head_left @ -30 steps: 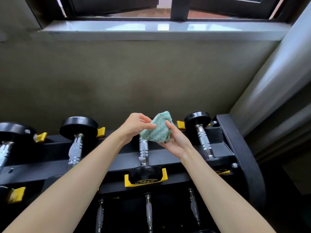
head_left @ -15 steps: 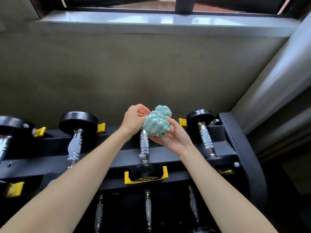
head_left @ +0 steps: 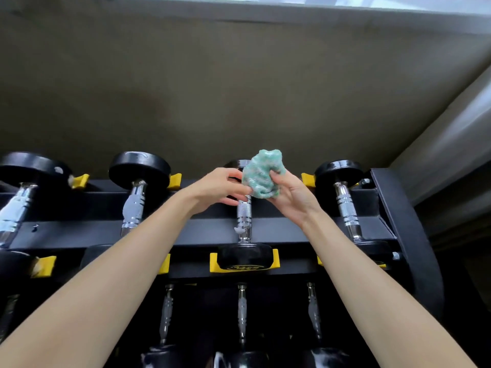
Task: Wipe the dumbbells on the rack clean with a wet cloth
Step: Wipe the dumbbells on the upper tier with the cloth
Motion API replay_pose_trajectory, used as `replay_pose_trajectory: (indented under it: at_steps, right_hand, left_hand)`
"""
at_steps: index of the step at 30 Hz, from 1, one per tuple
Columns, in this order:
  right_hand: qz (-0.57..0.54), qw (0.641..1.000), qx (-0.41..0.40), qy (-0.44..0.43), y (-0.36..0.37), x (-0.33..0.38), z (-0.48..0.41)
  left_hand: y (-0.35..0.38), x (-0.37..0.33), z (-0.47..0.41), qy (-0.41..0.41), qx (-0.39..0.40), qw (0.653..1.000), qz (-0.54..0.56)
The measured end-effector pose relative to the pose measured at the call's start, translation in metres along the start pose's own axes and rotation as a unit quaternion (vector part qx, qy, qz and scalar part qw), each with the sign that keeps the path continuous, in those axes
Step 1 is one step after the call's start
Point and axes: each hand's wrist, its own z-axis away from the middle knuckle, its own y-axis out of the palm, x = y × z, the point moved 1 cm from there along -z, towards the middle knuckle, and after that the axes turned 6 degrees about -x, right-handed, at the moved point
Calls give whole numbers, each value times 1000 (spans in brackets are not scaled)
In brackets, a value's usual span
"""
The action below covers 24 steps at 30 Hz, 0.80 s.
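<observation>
Cloth point(head_left: 263, 174), crumpled green-white terry, between both hands.

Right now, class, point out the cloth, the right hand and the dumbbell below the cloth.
cloth point(head_left: 263, 173): head view, bunched middle.
right hand point(head_left: 292, 200): head view, palm.
dumbbell below the cloth point(head_left: 244, 213): head view, knurled handle.

Bunched green cloth point(head_left: 263, 173) is held above black chrome-handled dumbbells point(head_left: 139, 168) on the rack point(head_left: 406, 229).
</observation>
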Motion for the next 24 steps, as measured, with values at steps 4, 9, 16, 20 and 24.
replay_pose_trajectory:
  at_steps: [4, 9, 16, 20, 24]
  right_hand:
    - [47, 999, -9, 6, 1, -9, -11]
    - [154, 986, -32, -62, -3, -11, -19]
    - [299, 941, -92, -130, -6, -21, -29]
    - [282, 948, -106, -99, -18, -35, -26]
    - [255, 961, -93, -60, -24, -42, -17]
  left_hand:
    - [-5, 11, -3, 2, -53, 995, 82]
    - [-18, 27, -15, 72, -171, 980, 70]
    - [-7, 41, -41, 170, -280, 939, -107]
    - [0, 57, -41, 160, -267, 944, -107]
    - [8, 68, -32, 159, -246, 948, -125]
